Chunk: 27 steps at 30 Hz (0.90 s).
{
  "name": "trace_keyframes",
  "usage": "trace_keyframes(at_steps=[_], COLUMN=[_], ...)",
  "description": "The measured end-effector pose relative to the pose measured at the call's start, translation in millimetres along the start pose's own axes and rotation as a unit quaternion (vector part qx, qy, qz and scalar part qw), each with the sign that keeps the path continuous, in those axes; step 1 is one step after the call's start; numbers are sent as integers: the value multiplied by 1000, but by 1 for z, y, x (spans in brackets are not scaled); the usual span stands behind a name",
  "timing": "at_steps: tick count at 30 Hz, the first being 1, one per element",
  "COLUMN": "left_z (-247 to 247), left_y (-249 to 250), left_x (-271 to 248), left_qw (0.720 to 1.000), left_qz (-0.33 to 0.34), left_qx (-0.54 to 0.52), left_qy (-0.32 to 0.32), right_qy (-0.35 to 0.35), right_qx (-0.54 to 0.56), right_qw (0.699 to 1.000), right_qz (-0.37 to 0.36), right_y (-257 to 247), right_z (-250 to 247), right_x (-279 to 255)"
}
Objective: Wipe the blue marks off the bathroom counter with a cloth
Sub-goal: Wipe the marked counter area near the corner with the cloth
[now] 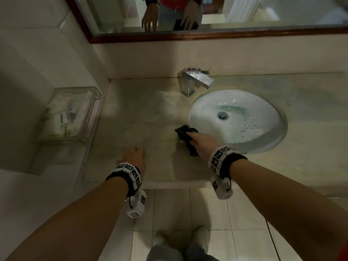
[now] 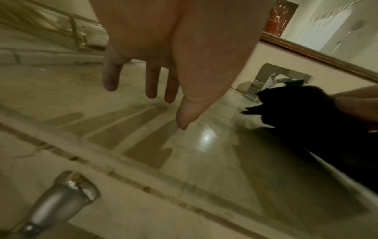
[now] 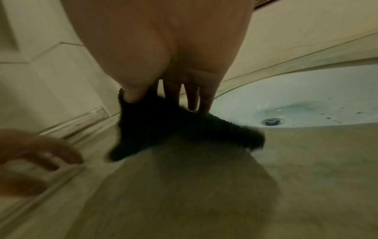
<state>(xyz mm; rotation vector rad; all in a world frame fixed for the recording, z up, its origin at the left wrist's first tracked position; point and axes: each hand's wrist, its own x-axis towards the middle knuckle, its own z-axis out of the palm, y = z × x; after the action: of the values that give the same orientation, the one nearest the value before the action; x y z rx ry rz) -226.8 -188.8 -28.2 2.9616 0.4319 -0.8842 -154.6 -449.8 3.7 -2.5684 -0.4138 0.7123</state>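
Your bench (image 1: 143, 113) is pale stone w/ the sink (image 1: 207, 110) set in it; bluish tint & dark specks in the bowl. Black cloth (image 1: 185, 133) lies on the bench just left of the sink rim. Your right hand (image 1: 201, 144) is on it, fingers (image 3: 192, 100) straight & close together, pressing down. Your left hand (image 1: 134, 156) is further left of the sink, fingers (image 2: 151, 84) spread, holding nothing.

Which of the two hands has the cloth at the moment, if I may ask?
The right hand, beside the sink: its fingers press on the dark cloth. The left hand holds nothing, fingers spread above the counter.
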Motion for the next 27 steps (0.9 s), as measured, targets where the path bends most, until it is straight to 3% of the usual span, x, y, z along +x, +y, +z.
trace_keyframes(at_steps=[2,6,15,22,27], left_z=[3,10,32,35,34], left_y=[-5,-23,-58,-60,-59], left_x=[-2,-12,-22,-20,-18], left_qw=[1000,999,997,996,996], left_qz=[-7,-20,-11,-12,-9], left_qx=[-17,-36,-60,-63,-66], left_qy=[-3,-1,39,61,61], right_qy=[-57,-118,-42,-53,-60], right_qx=[-71,-172,-230,-235,-219], right_qw=[995,978,972,970,974], right_qz=[-31,-8,34,-16,-15], right_y=[-18,-31,-63,-127,-127], right_z=[12,47,109,143,144], right_x=[-3,-7,-6,13,11])
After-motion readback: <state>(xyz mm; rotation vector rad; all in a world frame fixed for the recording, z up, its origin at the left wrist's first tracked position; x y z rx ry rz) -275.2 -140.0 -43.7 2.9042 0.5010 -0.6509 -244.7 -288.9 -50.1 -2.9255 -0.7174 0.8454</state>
